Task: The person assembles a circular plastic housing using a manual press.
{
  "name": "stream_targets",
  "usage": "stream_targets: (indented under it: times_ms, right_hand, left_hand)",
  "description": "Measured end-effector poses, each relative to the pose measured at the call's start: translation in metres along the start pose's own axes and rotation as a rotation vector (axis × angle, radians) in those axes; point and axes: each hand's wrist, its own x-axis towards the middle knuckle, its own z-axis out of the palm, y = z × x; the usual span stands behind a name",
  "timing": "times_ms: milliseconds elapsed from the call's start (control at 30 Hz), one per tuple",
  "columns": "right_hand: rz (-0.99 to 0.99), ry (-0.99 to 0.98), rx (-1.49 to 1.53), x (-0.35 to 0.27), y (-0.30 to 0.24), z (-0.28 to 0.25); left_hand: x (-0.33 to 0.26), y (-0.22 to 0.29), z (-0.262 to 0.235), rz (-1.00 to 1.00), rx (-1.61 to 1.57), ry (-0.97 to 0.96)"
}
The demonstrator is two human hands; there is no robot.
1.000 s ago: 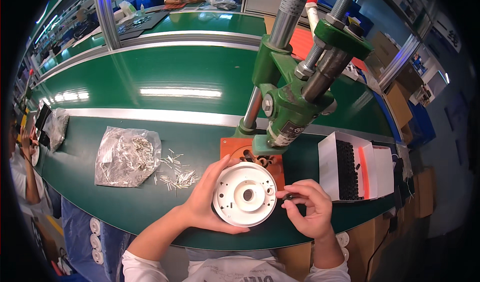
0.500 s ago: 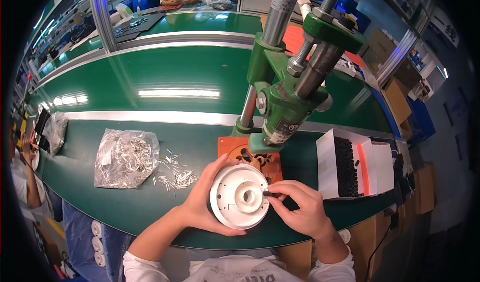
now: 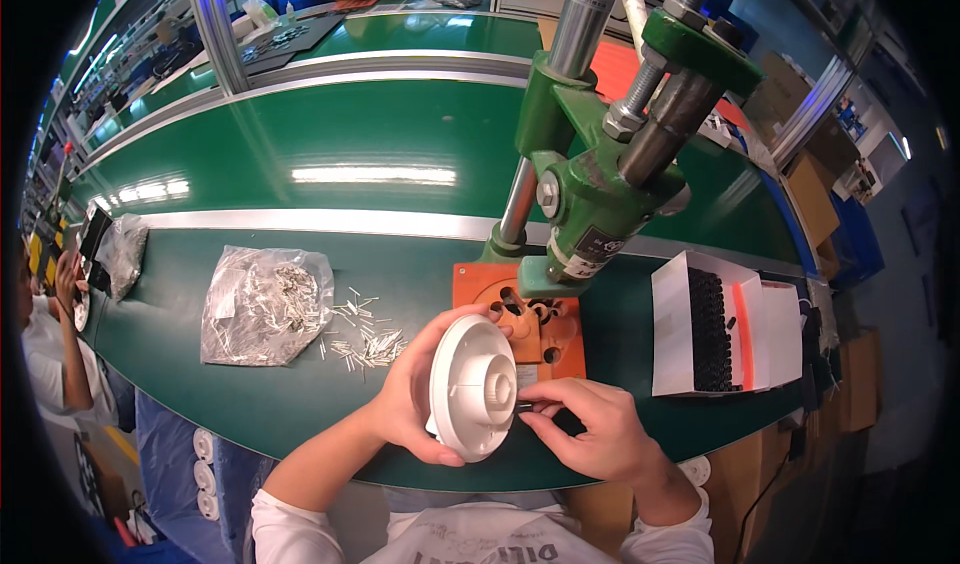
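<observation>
since the earlier frame, the white round housing [image 3: 462, 394] has been tilted, its face turned more toward the right hand [image 3: 585, 429]. it is gripped by the left hand [image 3: 408, 394], fingers spread around its rim, above the surface [image 3: 250, 404]. a small dark piece [image 3: 526, 407] is pinched by the right hand beside it. black cylinders [image 3: 711, 339] are stacked in the white box [image 3: 671, 334]; metal pins [image 3: 297, 294] are held in the clear bag [image 3: 228, 339], with loose pins [image 3: 370, 349] scattered alongside.

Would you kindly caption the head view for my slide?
The left hand holds a round white part; the right hand pinches a small dark piece beside it, near a green press.
</observation>
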Motion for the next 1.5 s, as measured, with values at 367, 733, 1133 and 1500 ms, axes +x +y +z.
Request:
stream_targets:
  times_ms: [367, 733, 1133, 1500]
  right_hand:
    - [0.107, -0.067, 0.193, -0.005, 0.014, 0.014]
    - [-0.208, 0.032, -0.063, -0.003, 0.008, 0.004]
    - [-0.308, 0.002, -0.181, -0.004, 0.010, 0.023]
    - [-0.045, 0.091, 0.112, -0.023, 0.001, 0.027]
  left_hand:
    - [0.000, -0.006, -0.005, 0.027, 0.090, -0.110]
    - [0.001, -0.001, 0.001, -0.023, -0.059, -0.014]
    - [-0.004, 0.008, 0.006, -0.103, -0.087, 0.011]
    - [-0.006, 0.021, -0.004, 0.032, 0.023, 0.016]
